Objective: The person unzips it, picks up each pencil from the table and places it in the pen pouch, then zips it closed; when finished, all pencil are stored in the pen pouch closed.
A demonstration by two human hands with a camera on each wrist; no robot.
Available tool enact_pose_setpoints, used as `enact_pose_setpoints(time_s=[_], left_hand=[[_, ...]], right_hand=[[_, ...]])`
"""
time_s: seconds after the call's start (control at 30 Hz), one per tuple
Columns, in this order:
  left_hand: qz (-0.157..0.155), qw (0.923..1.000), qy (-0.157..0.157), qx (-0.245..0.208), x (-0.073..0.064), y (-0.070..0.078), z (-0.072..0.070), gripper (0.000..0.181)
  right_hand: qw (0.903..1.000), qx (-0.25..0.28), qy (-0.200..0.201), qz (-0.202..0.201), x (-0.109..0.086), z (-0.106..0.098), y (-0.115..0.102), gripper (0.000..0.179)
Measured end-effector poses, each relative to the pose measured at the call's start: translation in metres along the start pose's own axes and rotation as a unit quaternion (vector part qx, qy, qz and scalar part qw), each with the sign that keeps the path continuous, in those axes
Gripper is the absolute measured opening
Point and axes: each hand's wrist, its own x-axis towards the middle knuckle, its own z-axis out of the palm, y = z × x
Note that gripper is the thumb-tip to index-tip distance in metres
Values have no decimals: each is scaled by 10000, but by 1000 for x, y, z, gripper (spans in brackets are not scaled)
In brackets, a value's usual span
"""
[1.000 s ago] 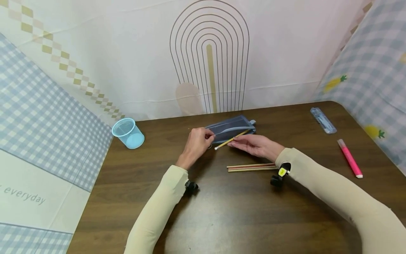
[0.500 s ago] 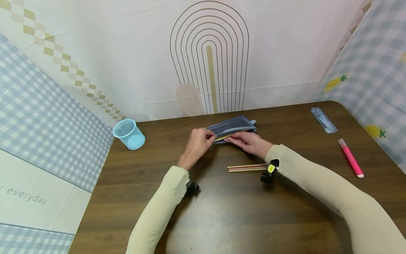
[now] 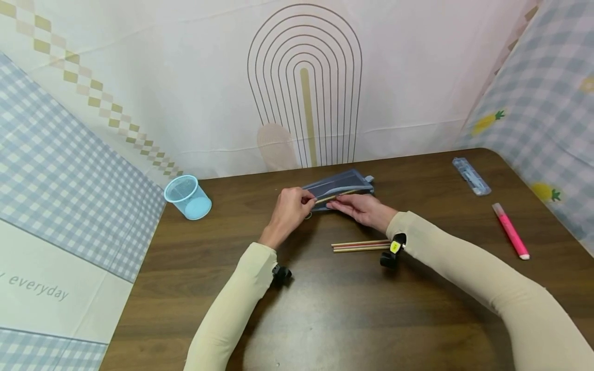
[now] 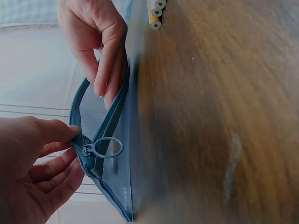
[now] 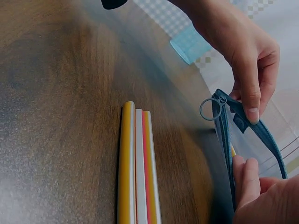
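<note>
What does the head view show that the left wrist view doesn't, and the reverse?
Only the head view shows the blue mesh cup, pink marker and flat blue item. Only the left wrist view makes out the zip slider and the dark cores in the pencil ends. Both show the left hand pinching the pouch by its edge, the right hand at its opening, and loose pencils on the table.

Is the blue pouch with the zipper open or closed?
Open. The pouch gapes: its zipper edges stand apart, with the right hand partly between them.
</note>
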Motion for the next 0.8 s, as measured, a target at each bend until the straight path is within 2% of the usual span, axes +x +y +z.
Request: enact_pose_setpoints(time_s=[0.1,0.2,0.3,0.4,0.43,0.5,0.57,0.6,0.63,0.67,0.73,0.8], left_hand=[[4,10000,-2,-20,-1,0,0,12],[4,10000,-25,-54,-1,0,0,13],[25,9999,-35,-91,0,0,0,14],[41,9999,13,-145,0,0,0,13],[44,9998,38,-177,1,0,-1,13],[38,9997,85,-221,1,0,-1,12],[24,9996,110,-250,1,0,-1,12],[20,9996,106,-270,1,0,-1,12],[17,9996,101,-275,0,0,-1,12],[14,9996,90,-274,0,-1,-1,12],[17,9996,74,-273,0,-1,-1,12],[26,9996,56,-266,-1,-1,0,12]], right_hand=[[10000,-20,-78,28,-2,0,-1,52],[9998,61,-131,120,-10,1,-3,55],[9993,184,-248,219,-23,4,-8,50],[9987,22,-479,184,-38,8,-11,32],[9984,-140,-530,146,-43,9,-12,26],[9946,-792,-671,-7,-50,10,-12,21],[9821,-1694,-795,-207,-57,10,-11,22],[9699,-2254,-847,-354,-59,10,-10,21],[9513,-2895,-913,-541,-61,9,-9,21],[9262,-3563,-969,-761,-63,7,-8,21],[8608,-4825,-1057,-1228,-67,3,-6,22],[7797,-5930,-1124,-1669,-69,0,-4,21]])
